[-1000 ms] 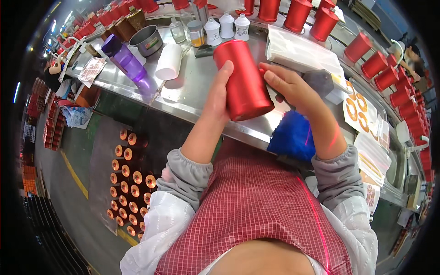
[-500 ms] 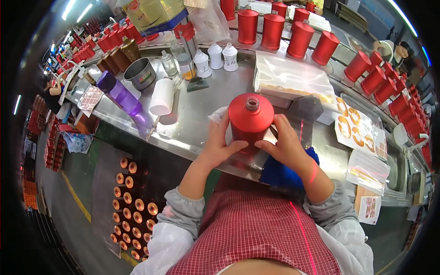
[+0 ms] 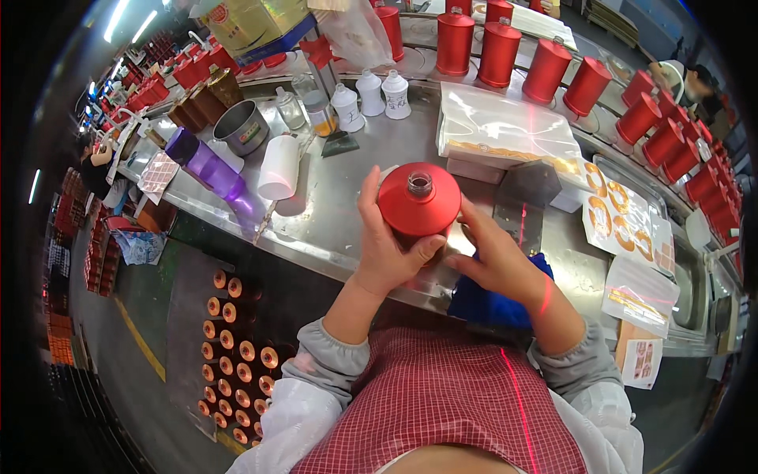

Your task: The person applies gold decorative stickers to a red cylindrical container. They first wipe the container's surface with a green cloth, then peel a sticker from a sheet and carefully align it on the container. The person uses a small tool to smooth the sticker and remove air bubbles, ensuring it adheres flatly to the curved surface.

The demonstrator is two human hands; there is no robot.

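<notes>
A red bottle (image 3: 418, 201) with a sloping shoulder and a bare, open glass neck stands upright between my hands at the bench's front edge. My left hand (image 3: 387, 249) is wrapped round its left side, thumb across the front. My right hand (image 3: 497, 257) closes on its right side; some of those fingertips are hidden behind the bottle. Below my right wrist lies a blue cloth (image 3: 493, 296). Beyond it is a dark grey angular block (image 3: 530, 186).
Red bottles (image 3: 501, 51) ride a curved conveyor behind the bench. Clear plastic film (image 3: 505, 118) covers a stack; gold-patterned sheets (image 3: 620, 213) lie right. Left are white bottles (image 3: 369, 93), a metal pot (image 3: 241, 126), a white roll (image 3: 279, 167) and a purple bottle (image 3: 205, 166). Copper-topped pieces (image 3: 237, 355) stand below.
The held bottle has shifted slightly left, and my left hand has come further round its side. My right thumb has moved off its front. The conveyor's bottles have moved right.
</notes>
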